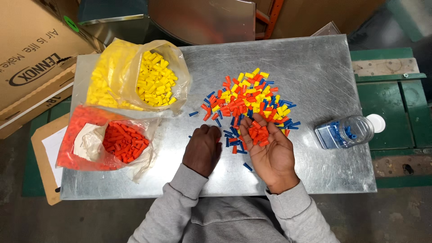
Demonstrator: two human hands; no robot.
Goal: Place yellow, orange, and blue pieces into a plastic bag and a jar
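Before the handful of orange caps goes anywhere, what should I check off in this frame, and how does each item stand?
1. Right hand cupped palm up, orange caps resting in it: ok.
2. Handful is one colour only: ok as far as visible, only orange shows.
3. Orange bag mouth open: ok.
4. Yellow bag open and apart from the orange one: mouths apart, ok.
5. Left hand free: cannot tell, knuckles up on the metal table, fingers curled.
6. Clear jar of blue caps secure: not ok, it lies on its side, lid off.
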